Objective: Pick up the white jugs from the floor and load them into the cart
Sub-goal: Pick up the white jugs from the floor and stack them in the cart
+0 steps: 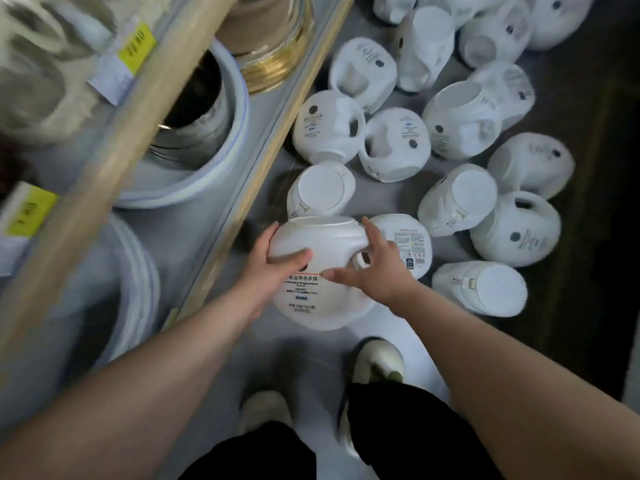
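Squarely at mid-frame I held the white jug (322,244), my left hand (277,268) wrapped round its left side and my right hand (377,268) spread flat against its handle side. The cart (263,150) kept its tan edge just left of it. Loose jugs (394,143) crowded the upper right, and bare floor (391,327) lay lower centre.
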{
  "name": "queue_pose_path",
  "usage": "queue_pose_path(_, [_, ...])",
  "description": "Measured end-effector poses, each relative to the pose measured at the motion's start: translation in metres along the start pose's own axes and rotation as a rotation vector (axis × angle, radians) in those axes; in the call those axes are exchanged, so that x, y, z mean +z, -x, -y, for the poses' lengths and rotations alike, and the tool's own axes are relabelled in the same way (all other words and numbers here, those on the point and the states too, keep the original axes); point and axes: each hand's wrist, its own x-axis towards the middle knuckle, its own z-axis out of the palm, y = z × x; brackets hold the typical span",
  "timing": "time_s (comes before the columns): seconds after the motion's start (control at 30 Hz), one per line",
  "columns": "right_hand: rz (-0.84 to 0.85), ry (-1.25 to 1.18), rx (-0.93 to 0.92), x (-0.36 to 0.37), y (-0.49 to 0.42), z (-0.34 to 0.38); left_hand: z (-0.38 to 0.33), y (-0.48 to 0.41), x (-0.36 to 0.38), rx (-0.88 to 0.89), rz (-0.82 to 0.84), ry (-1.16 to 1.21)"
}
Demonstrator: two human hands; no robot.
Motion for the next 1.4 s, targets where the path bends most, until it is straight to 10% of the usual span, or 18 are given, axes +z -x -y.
queue_pose_path(0.7, [0.156,0.076,-0.377,-0.106,0.321,0.265,-0.242,0.394,-0.097,0.387,-0.214,0.053])
queue_pose_path(1.4, [1.126,0.485,-0.957,0.018,0.509,0.298,-0.061,0.698,-0.017,0.469,-1.290,0.713])
